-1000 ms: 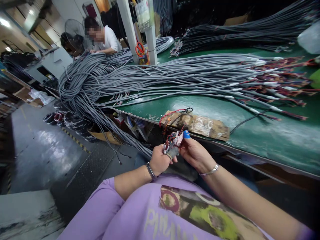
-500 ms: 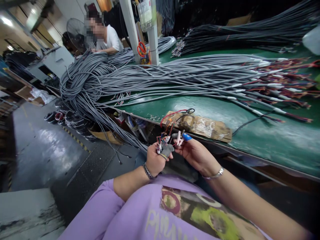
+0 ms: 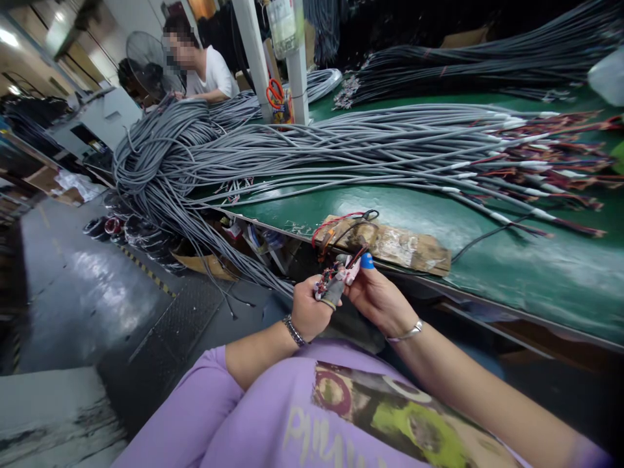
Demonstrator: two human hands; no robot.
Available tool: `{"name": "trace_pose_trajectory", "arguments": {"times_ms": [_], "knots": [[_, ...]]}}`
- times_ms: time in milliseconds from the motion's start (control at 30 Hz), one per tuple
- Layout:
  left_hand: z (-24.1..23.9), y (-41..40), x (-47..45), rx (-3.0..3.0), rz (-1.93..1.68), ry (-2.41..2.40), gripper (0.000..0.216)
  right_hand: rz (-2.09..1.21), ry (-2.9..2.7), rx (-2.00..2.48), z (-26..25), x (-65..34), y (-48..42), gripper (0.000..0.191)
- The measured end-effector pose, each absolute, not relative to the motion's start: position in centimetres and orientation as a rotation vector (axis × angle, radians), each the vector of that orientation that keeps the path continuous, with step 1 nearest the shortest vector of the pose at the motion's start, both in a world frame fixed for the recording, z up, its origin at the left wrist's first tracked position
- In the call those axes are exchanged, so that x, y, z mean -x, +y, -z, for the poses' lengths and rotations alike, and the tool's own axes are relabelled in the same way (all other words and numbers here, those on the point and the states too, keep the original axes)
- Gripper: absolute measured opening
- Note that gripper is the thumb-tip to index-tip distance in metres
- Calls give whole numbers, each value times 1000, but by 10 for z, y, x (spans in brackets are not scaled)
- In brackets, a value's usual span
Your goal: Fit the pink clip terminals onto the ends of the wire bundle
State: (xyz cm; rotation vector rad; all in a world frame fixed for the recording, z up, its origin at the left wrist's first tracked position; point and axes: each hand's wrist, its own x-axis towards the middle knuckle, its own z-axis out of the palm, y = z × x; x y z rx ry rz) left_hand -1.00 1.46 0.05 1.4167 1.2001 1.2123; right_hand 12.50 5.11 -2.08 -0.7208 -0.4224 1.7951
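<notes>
My left hand [image 3: 312, 311] is closed round the stripped end of a grey cable [image 3: 333, 286], whose thin red and black wires fan out above my fist. My right hand [image 3: 377, 296], with a blue cot on one fingertip, pinches a small white connector [image 3: 351, 268] against those wire ends. Both hands meet just in front of the green table's edge [image 3: 487, 305], below a taped cardboard pad [image 3: 390, 242] with a red and a black lead on it.
A large bundle of grey cables [image 3: 302, 146] lies across the green table and spills off its left end to the floor. Darker cables [image 3: 463, 62] are heaped at the back. Another person [image 3: 207, 71] works at the far left, near a post [image 3: 295, 58] and a fan [image 3: 146, 65].
Half a second ago my hands were slightly apart with the connector held off to the right; now my right hand has brought it back against the wire ends in my left fist.
</notes>
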Motion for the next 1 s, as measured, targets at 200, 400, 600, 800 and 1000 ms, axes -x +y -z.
{"name": "trace_pose_trajectory", "arguments": {"times_ms": [200, 400, 600, 800, 1000], "knots": [[0, 10, 10, -1408, -1168, 1213, 22, -1762, -330, 717, 19, -120, 51, 32], [0, 9, 12, -1393, -1157, 1195, 18, -1798, -349, 697, 15, -121, 45, 39], [7, 6, 18, -1305, -1134, 1179, 26, -1842, -242, 776, 26, -136, 40, 42], [20, 6, 29, -1148, -1123, 1129, 37, -1795, -167, 968, 47, -154, 27, 29], [26, 8, 38, -946, -1331, 1135, 31, -1717, -140, 1171, 60, -160, 8, 23]]}}
